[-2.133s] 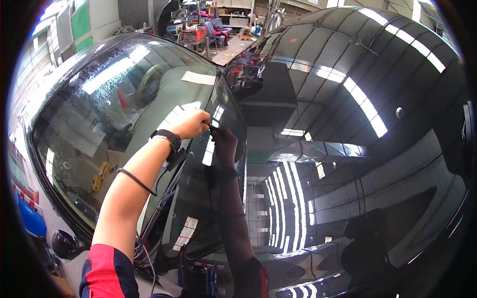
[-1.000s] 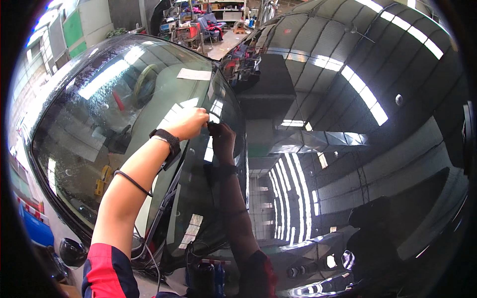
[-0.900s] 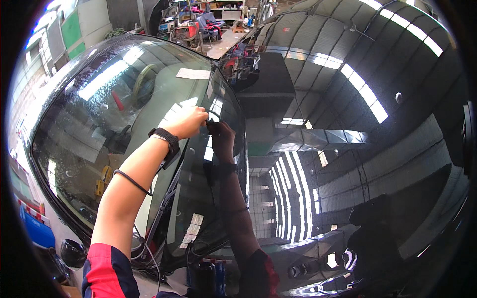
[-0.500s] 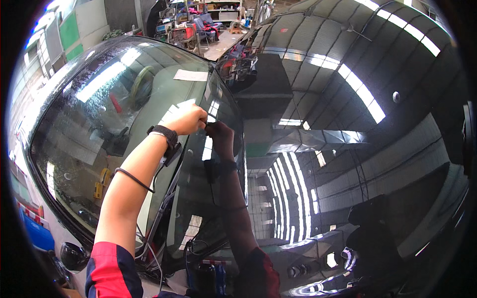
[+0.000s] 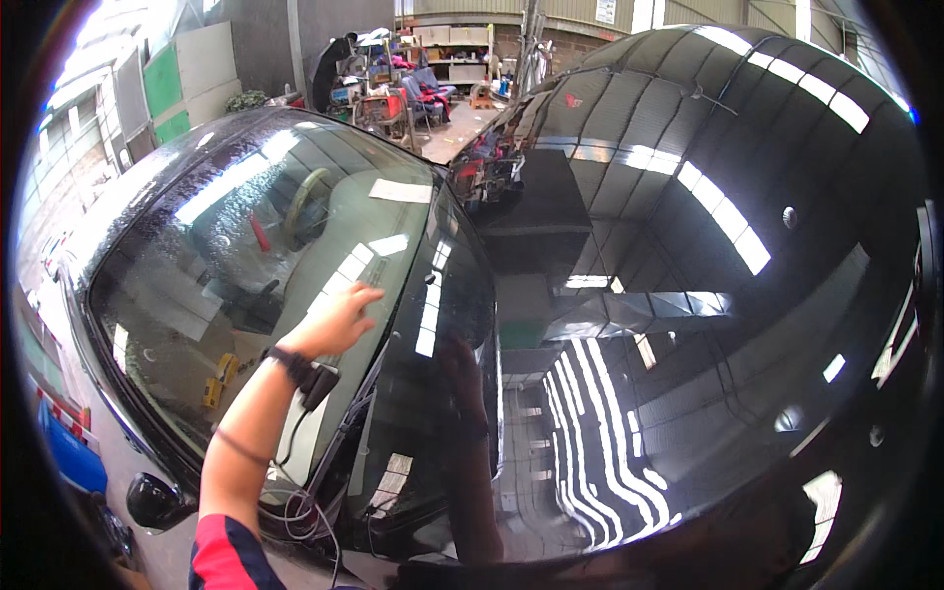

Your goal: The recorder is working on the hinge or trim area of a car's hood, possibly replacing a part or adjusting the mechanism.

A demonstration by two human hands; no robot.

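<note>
My left hand [image 5: 339, 320] is over the lower part of a car windshield [image 5: 187, 285]. Its thumb and fingers are apart and nothing shows between them. A dark band with a small black box and a cable [image 5: 288, 442] sits on that wrist. Ahead and to the right of the fingers, a small dark knob [image 5: 430, 279] stands on the glossy black panel [image 5: 408, 393] beside the glass, apart from my hand. My right hand is out of the picture.
A large, shiny black hood [image 5: 669, 393] fills the right side, reflecting roof lights and beams. A side mirror [image 5: 155, 500] juts out at lower left. A sheet of paper [image 5: 400, 191] lies at the windshield. Shelves [image 5: 457, 54] and chairs [image 5: 425, 93] stand at the back.
My left hand has left the panel where its fingers were pinched at a small dark part. It has drawn back toward me, with the fingers spread. The whole view has shifted slightly.
</note>
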